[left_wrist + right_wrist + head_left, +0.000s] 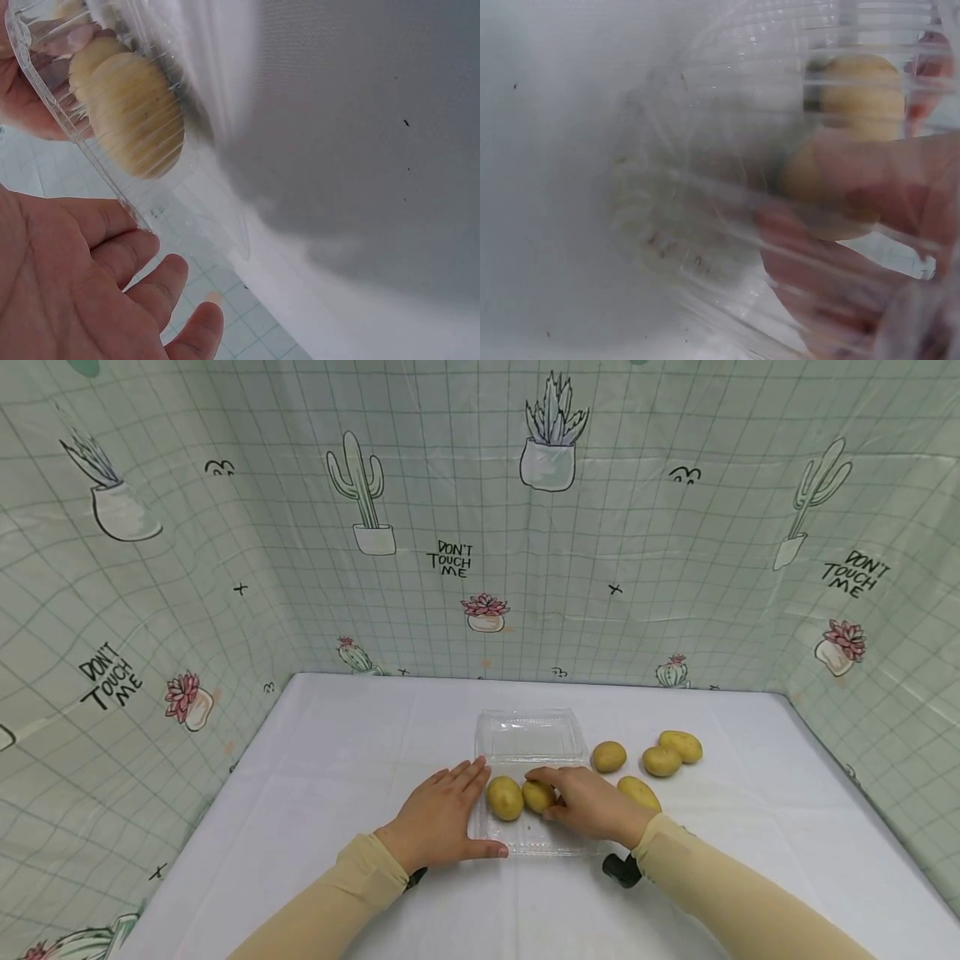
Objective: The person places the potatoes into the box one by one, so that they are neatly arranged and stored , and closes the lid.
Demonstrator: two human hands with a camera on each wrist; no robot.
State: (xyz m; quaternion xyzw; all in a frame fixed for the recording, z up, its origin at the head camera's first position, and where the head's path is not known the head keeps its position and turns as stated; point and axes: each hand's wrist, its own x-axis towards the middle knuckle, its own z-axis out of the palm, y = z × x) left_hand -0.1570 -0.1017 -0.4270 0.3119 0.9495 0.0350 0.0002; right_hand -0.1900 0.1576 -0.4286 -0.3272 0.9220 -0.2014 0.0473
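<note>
A clear plastic clamshell box (pixel 528 846) lies on the white table with its lid (pixel 529 735) folded back. Inside, toward the left, sits one potato (pixel 505 798); a second potato (pixel 538 795) is right beside it. My right hand (pixel 596 806) holds that second potato between thumb and fingers, down in the box. In the right wrist view, the potato (pixel 825 202) and the fingers show through the ribbed plastic wall. My left hand (pixel 438 818) lies along the box's left side with fingers straight, touching its edge. The left wrist view shows the fingertips at the box rim (pixel 112 187).
Right of the box lie several loose potatoes: one (pixel 609 757) near the lid, a pair (pixel 662 761) farther right, and one (pixel 639 793) partly behind my right hand. A patterned curtain (pixel 480 527) closes off the back and both sides.
</note>
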